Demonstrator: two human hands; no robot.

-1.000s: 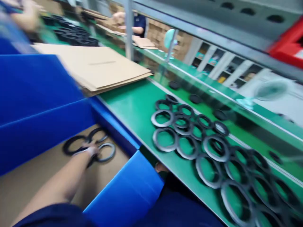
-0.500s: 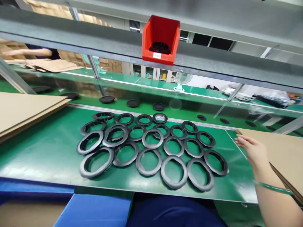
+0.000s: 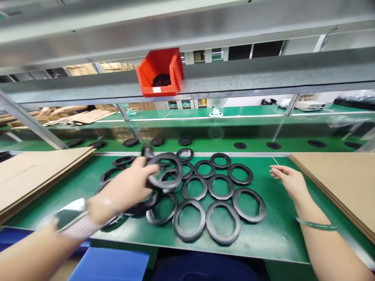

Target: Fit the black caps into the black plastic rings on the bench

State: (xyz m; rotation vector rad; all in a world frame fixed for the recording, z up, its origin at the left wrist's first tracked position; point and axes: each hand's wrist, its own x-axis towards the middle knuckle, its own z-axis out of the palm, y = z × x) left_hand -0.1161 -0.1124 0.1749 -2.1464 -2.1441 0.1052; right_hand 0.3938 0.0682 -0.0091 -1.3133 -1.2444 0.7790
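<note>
Reaching in from the left, my left hand (image 3: 131, 183) is closed on a black ring (image 3: 179, 177), which it holds tilted above the other rings; motion blurs hand and ring. More dark ring shapes show under and beside this hand, partly hidden by it. My right hand (image 3: 290, 181) hovers over the green table near the right cardboard stack, its fingers drawn together with nothing visible in them. Many black rings lie in loose rows on the table, among them a front ring (image 3: 223, 239) and a right ring (image 3: 260, 212), nearest the right hand.
Cardboard sheets (image 3: 35, 175) lie at the left and a cardboard stack (image 3: 336, 183) at the right. Overhead, a red bin (image 3: 160, 92) with black parts sits on a metal shelf (image 3: 249, 84). Flat black discs (image 3: 186, 140) line the green strip behind. A blue box (image 3: 111, 265) is below the edge.
My left hand has come into view and lifted a black ring. My right hand has shifted left and its fingers are more curled. The camera view has tilted and turned.
</note>
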